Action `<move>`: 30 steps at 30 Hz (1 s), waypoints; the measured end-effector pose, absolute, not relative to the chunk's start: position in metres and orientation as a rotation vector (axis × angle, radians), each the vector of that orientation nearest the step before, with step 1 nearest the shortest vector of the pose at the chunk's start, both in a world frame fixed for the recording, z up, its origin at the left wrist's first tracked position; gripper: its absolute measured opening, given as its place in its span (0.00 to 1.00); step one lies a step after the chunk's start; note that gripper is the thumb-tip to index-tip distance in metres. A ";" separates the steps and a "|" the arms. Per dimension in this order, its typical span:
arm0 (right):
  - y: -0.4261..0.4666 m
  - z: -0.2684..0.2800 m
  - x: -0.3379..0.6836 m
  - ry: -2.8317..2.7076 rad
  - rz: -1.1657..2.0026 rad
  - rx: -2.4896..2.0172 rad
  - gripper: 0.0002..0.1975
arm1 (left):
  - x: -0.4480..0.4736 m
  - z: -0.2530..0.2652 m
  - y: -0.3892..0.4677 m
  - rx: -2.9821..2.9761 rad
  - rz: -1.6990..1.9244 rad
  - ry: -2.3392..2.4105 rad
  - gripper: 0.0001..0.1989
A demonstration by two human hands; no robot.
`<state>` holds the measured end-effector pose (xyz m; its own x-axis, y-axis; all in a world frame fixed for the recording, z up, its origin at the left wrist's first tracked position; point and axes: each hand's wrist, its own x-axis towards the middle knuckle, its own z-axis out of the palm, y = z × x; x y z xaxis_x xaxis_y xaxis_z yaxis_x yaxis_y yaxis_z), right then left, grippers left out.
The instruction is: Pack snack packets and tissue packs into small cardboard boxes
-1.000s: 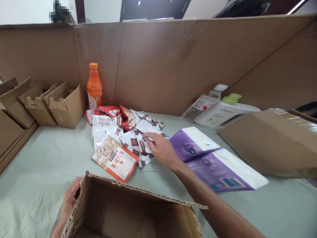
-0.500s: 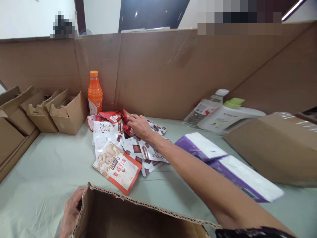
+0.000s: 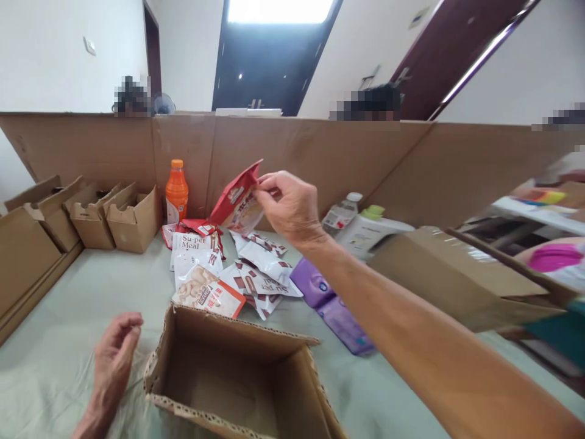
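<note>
My right hand [image 3: 290,204] pinches the edge of a red snack pouch [image 3: 237,198], held tilted in the air above a pile of packets. In the pile lie white Su-per Meal pouches [image 3: 196,247], several smaller brown-and-white packets [image 3: 267,280] and other red packets at the back. An orange-and-cream snack pouch [image 3: 210,292] lies at the near side, partly behind a box rim. My left hand [image 3: 116,347] is empty beside that open cardboard box [image 3: 242,329], fingers loosely bent and apart from its wall. The visible inside of the box holds nothing.
An orange bottle [image 3: 177,192] stands at the back, beside several small cardboard bins [image 3: 132,219]. To the right are purple tissue packs [image 3: 342,323], a clear bottle [image 3: 340,213], a white green-capped bottle [image 3: 372,228] and a large carton [image 3: 452,268]. A cardboard wall [image 3: 320,146] runs behind.
My right hand has lifted the red pouch up from the pile. My left hand has let go of the box's left side. The camera view has shifted, showing more of the box and room.
</note>
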<state>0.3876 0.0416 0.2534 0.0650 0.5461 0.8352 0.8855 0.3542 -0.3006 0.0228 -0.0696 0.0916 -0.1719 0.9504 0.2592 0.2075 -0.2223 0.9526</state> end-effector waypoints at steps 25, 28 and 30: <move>-0.119 0.327 0.269 -2.124 0.494 -0.840 0.22 | 0.085 0.238 -0.116 1.231 1.667 0.649 0.27; -0.122 0.312 0.273 -2.100 0.613 -0.904 0.15 | 0.091 0.233 -0.115 1.306 1.541 0.574 0.28; -0.125 0.302 0.278 -2.012 0.548 -0.946 0.11 | 0.091 0.226 -0.114 1.399 1.517 0.541 0.30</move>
<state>0.2777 -0.1254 0.3019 -0.3753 0.7823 0.4971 0.4220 0.6217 -0.6598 0.0909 -0.1143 0.2264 0.1262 0.8563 0.5009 -0.3465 -0.4351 0.8311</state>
